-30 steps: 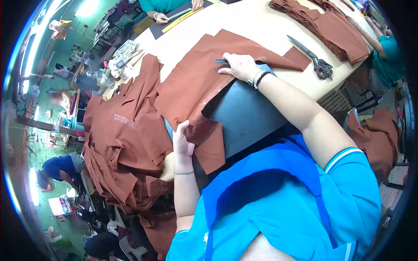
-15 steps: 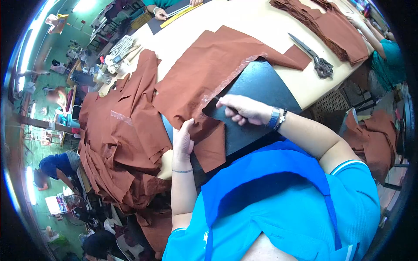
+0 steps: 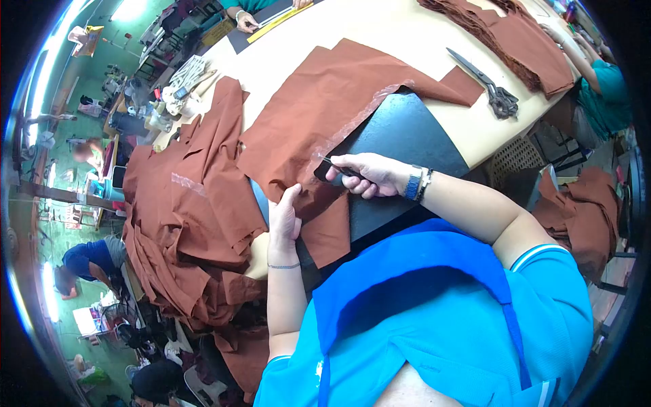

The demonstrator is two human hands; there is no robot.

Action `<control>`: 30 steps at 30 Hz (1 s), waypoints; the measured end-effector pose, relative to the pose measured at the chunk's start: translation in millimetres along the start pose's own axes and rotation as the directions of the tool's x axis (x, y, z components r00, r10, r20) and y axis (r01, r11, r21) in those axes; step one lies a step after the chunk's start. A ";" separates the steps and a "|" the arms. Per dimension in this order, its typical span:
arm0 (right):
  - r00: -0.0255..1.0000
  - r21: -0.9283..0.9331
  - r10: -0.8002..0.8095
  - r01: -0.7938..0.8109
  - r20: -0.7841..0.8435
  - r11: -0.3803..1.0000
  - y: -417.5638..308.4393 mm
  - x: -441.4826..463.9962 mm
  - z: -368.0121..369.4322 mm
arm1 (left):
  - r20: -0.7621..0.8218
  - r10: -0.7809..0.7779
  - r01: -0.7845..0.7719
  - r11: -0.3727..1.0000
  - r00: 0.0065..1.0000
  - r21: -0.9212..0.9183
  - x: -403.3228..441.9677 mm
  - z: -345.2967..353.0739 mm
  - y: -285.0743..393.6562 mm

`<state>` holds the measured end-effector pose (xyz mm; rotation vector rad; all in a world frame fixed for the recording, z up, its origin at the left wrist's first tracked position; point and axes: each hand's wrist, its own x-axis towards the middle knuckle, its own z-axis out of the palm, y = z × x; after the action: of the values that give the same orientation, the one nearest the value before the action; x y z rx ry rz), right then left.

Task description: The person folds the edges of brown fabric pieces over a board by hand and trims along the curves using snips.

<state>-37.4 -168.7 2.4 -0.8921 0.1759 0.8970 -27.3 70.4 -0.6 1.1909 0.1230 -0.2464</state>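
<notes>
My left hand (image 3: 283,222) is closed on the near edge of a reddish-brown fabric piece (image 3: 312,108), thumb up. My right hand (image 3: 373,175) is wrapped round a small black-handled tool (image 3: 348,171) with a thin metal tip; its exact kind is unclear. The tip is at the fabric's edge, near a shiny clear strip (image 3: 352,122) running along the cloth. Beneath the right hand lies a dark, smooth board (image 3: 413,142), partly covered by the fabric. A lower flap of the fabric hangs below, between my hands.
Large black scissors (image 3: 498,102) rest on the pale table (image 3: 468,146) at right. Crumpled brown fabric (image 3: 183,224) is heaped at left. More brown cloth (image 3: 522,47) is stacked at far right, beside a co-worker's arm (image 3: 576,57). Another person's hand (image 3: 245,22) is by a yellow ruler (image 3: 278,26).
My right hand has shifted slightly left and down along the fabric edge and turned, so more of the tool shows. My left hand stays at about the same spot.
</notes>
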 end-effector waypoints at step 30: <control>1.000 0.045 0.023 -0.024 0.017 0.999 -1.9 5.2 -1.2 | 0.022 -0.039 0.041 0.994 0.999 -0.102 0.7 -1.8 2.6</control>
<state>-32.5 -167.0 0.3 -0.8422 0.1918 0.9191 -25.9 72.9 0.9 1.0848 0.1405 -0.2835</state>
